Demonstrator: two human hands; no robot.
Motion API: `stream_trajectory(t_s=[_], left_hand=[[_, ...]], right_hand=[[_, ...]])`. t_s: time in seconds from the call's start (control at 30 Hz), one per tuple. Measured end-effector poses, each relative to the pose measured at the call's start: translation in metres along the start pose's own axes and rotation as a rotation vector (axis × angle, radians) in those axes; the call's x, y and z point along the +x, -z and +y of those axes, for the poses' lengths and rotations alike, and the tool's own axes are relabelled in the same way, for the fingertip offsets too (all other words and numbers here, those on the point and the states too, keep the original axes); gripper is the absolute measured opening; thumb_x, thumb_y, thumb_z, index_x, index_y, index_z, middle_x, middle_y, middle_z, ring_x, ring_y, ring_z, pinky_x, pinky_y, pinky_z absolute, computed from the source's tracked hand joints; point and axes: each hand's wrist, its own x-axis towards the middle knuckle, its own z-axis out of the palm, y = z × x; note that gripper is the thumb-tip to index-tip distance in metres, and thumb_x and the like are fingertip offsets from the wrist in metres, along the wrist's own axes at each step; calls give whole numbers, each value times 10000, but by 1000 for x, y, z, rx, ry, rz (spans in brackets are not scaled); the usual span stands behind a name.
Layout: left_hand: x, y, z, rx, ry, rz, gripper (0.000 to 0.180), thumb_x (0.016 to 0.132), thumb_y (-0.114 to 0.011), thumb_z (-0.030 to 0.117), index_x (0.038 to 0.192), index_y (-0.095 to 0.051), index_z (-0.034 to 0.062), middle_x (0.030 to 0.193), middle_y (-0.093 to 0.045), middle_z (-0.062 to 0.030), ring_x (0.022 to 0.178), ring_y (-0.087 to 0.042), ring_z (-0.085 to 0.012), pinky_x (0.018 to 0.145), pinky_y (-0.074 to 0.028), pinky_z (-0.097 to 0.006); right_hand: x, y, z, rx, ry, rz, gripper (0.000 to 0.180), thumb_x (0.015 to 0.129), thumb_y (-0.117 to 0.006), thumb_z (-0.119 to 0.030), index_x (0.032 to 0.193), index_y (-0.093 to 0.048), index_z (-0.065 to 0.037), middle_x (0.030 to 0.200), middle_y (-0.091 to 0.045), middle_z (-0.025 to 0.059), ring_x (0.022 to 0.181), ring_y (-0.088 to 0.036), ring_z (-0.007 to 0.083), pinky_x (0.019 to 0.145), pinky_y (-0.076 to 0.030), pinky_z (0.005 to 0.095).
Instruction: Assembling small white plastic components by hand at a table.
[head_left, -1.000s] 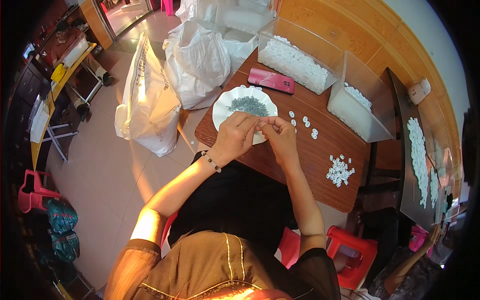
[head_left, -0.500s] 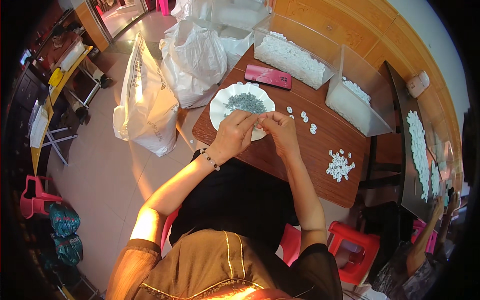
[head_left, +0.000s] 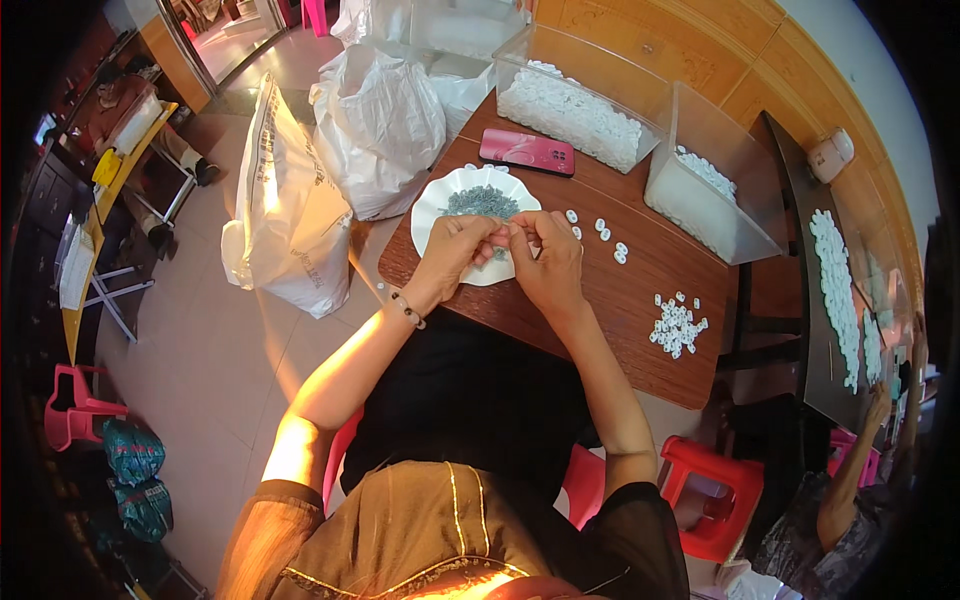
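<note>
Over the near edge of a white scalloped plate (head_left: 424, 222), my left hand (head_left: 458, 252) and my right hand (head_left: 550, 262) meet fingertip to fingertip. Both are closed in a pinch; whatever sits between the fingers is too small to make out. A heap of small grey pieces (head_left: 480, 200) lies in the plate, partly hidden by my hands. Just right of my right hand, several white oval pieces with two holes (head_left: 604, 229) lie on the brown wooden table (head_left: 625, 300). Farther right is a loose pile of small white pieces (head_left: 677, 328).
A pink phone (head_left: 527, 152) lies behind the plate. Two clear bins, one at the back (head_left: 570, 110) and one at the right (head_left: 705, 205), hold white pieces. White sacks (head_left: 290, 220) stand left of the table. Another person's arm (head_left: 850, 465) reaches toward a dark table (head_left: 800, 190).
My hands have shifted slightly, with the right hand turned more upright and its fingers drawn against the left fingertips. The whole view has moved a little.
</note>
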Motion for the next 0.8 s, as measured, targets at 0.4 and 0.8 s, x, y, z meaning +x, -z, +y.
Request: stream_trajectory(t_s=[0.4,0.8], left_hand=[[2,2,-2,42,58,-19,108,855,-687,82,878,-687,-23,778,-667,-32,617,-542,-44,568,-442,-165],[7,1,-5,819,-548,160,153,841,-647,102,909,-701,-24,681,-644,-77,545,-516,-94,510,-409,-263]], right_hand=[[0,-2,3,-6,-46,-40,72,822,-674,-57,861,-634,-11,728,-616,83,640,-579,171,579,-463,300],[-4,41,27,34,-359,-66,108,856,-628,-108,857,-637,0,709,-652,76,612,-604,136,570,-473,273]])
